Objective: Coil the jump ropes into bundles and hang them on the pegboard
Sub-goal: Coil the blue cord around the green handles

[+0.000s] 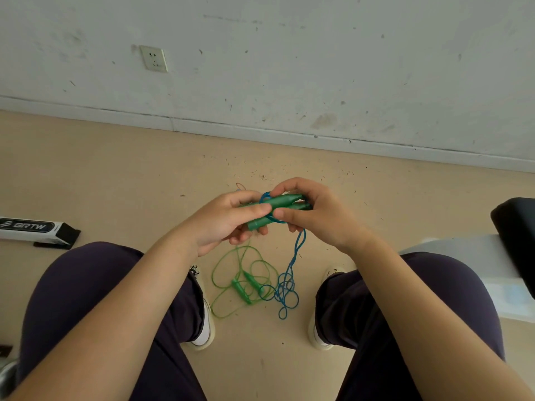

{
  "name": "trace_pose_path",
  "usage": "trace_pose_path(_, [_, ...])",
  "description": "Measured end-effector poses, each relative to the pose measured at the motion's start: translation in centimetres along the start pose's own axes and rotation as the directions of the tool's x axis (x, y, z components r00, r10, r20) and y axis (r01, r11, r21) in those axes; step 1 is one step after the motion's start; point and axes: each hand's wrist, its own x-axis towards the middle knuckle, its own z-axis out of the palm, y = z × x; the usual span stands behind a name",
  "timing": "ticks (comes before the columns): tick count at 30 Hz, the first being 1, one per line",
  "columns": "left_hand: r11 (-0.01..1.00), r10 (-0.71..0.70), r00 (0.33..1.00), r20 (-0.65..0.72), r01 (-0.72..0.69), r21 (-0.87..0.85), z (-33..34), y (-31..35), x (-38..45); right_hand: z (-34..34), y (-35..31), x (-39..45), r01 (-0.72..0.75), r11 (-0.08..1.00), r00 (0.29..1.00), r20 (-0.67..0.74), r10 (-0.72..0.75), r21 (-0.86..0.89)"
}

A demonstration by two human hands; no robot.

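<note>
Two bare forearms reach forward over knees in dark purple trousers [95, 299], with white shoes [207, 328] planted on the beige floor [115, 175]. The floor is scattered with small dark specks and meets a scuffed white wall [289, 53] at a pale skirting; a white wall socket [154, 58] sits low on the wall. A long black-and-white box printed BRTW [37, 230] lies on the floor to the left, and a black padded edge [518, 233] shows at the right.

The left hand [225, 224] and right hand [315, 215] both curl their fingers round a pair of dark green plastic handles [278, 208] held side by side, with a loop of thin blue cord [298, 247] wrapped around them; the cord hangs to a loose tangle on the floor. Beside that tangle lies a light green jump rope [234, 273], uncoiled, its two green handles [244, 285] resting within its loops between the shoes.
</note>
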Motion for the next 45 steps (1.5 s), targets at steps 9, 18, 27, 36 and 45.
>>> trace_pose_path(9, [0.991,-0.075,0.996,0.037,0.071,0.11,0.8,-0.2,-0.1,-0.2,-0.2,-0.1,-0.031,0.999,0.997,0.077,0.033,-0.025])
trace_pose_path(18, [0.982,-0.138,0.977,0.16,0.114,0.149,0.6,0.2,-0.4,-0.7,-0.2,-0.2,-0.042,0.999,0.993,0.11,0.045,-0.029])
trace_pose_path(27, [1.0,0.02,0.982,0.188,-0.019,-0.007,0.6,0.5,-0.8,0.2,0.1,0.3,-0.064,0.966,0.998,0.02,0.061,0.251])
trace_pose_path(36, [0.985,0.011,0.997,0.076,0.002,-0.17,0.5,0.1,-0.2,1.6,0.1,0.3,-0.134,0.974,0.991,0.041,0.129,0.182])
trace_pose_path(45, [0.986,0.13,0.972,-0.197,-0.147,-0.074,0.7,0.0,0.6,1.7,0.3,0.4,-0.167,0.982,0.983,-0.06,0.173,0.089])
